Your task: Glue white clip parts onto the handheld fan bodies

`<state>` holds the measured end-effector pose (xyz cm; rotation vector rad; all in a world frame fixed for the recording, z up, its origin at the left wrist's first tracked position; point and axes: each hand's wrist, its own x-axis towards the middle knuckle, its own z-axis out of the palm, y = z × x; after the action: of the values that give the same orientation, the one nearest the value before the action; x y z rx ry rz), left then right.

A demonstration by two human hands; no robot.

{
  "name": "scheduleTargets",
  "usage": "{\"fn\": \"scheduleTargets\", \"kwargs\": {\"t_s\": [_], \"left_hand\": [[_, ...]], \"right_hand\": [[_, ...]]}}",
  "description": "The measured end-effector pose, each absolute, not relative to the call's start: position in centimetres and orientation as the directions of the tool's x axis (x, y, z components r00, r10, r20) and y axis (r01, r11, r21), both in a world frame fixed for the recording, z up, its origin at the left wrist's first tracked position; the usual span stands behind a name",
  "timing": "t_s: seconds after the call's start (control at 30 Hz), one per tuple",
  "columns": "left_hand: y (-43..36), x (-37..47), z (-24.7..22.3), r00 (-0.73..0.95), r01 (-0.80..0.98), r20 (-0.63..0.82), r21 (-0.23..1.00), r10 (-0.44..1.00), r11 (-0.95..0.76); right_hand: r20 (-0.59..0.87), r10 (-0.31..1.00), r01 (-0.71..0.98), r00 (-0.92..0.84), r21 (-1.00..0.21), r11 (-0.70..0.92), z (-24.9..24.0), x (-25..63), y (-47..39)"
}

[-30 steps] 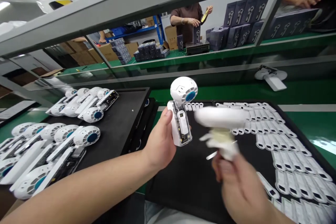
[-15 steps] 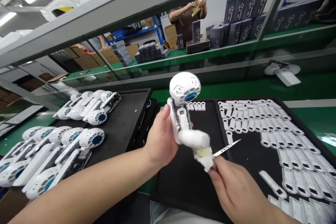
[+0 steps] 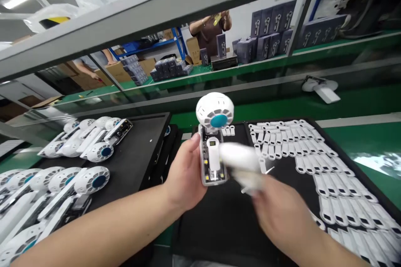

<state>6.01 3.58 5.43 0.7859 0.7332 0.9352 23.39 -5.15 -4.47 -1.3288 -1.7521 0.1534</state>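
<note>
Upright in my left hand (image 3: pixel 189 171) is a white handheld device (image 3: pixel 214 119) with a round head and a teal vent. Its handle is uncovered, showing a circuit board and a narrow white strip (image 3: pixel 214 154) with a small dark window. My right hand (image 3: pixel 282 208), blurred by motion, is closed on a white rounded, soft-looking piece (image 3: pixel 239 156) just right of the handle. I cannot make out its exact kind. A thin, pointed white tool (image 3: pixel 270 170) sticks out beside these fingers, partly hidden.
Several similar devices (image 3: pixel 90 179) lie on a black tray at left. Rows of white strips (image 3: pixel 332 187) cover parts of the black tray at right. Across the glass, a co-worker (image 3: pixel 209 31) stands behind boxes (image 3: pixel 271 29). A metal beam (image 3: pixel 175 4) crosses overhead.
The device has turned so its vent and uncovered handle face me more. The white soft-looking piece has moved from in front of the handle's lower end to its right side. The view has shifted.
</note>
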Motion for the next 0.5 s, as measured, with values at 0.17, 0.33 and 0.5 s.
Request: {"fn": "scheduleTargets", "kwargs": {"t_s": [0.17,0.33,0.5], "left_hand": [[3.8,5.6,4.7,0.333,-0.384,-0.27,0.836,0.903,0.391],[3.7,5.2,5.7,0.422,-0.386,-0.099,0.88,0.901,0.278],[3.2,5.6,6.0,0.456,-0.39,-0.051,0.886,0.889,0.251]], "right_hand": [[0.568,0.812,0.727,-0.136,-0.5,0.471,-5.8,23.3,-5.0],[0.512,0.85,0.802,-0.125,-0.453,0.391,-8.5,25.1,-6.0],[0.373,0.833,0.805,-0.408,-0.285,0.521,-11.5,24.1,-6.8]]}}
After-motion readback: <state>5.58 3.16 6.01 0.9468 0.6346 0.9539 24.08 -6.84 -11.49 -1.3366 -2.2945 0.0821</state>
